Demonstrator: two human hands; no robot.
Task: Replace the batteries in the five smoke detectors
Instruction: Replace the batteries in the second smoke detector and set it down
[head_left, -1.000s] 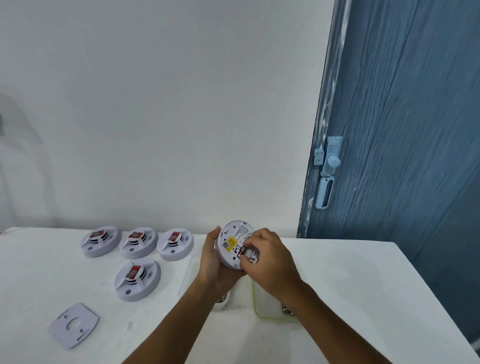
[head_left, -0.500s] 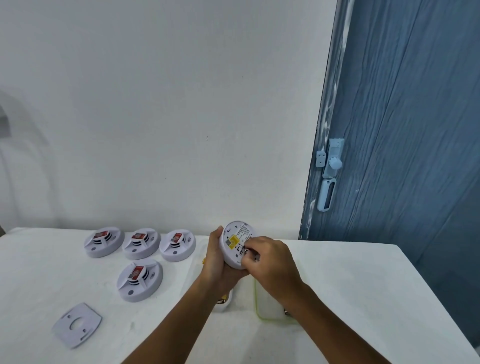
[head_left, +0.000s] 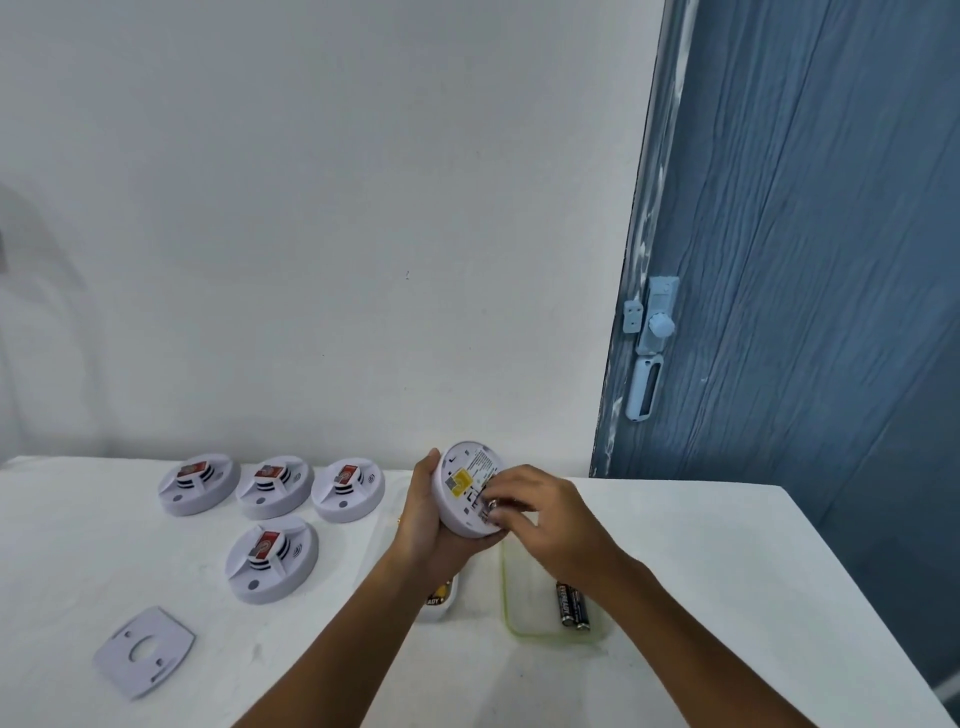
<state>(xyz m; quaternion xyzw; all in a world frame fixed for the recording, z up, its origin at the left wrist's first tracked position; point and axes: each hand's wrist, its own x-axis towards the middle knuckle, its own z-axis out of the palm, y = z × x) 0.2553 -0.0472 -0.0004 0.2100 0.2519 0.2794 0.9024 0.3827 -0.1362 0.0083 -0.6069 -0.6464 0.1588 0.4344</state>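
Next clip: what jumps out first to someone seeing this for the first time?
The two hands at centre: the left hand grips a white detector back side up while the right hand works its fingers at the battery bay. Left of them, four more detectors lie on the white table, and two batteries lie in a clear tray under the right wrist.

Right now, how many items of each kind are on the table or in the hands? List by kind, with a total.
Round white smoke detectors: 5, four on the table, one held in the hands
Flat grey square mounting plate: 1
Black cylindrical batteries in the clear tray: 2
Clear plastic tray: 1
Total: 9
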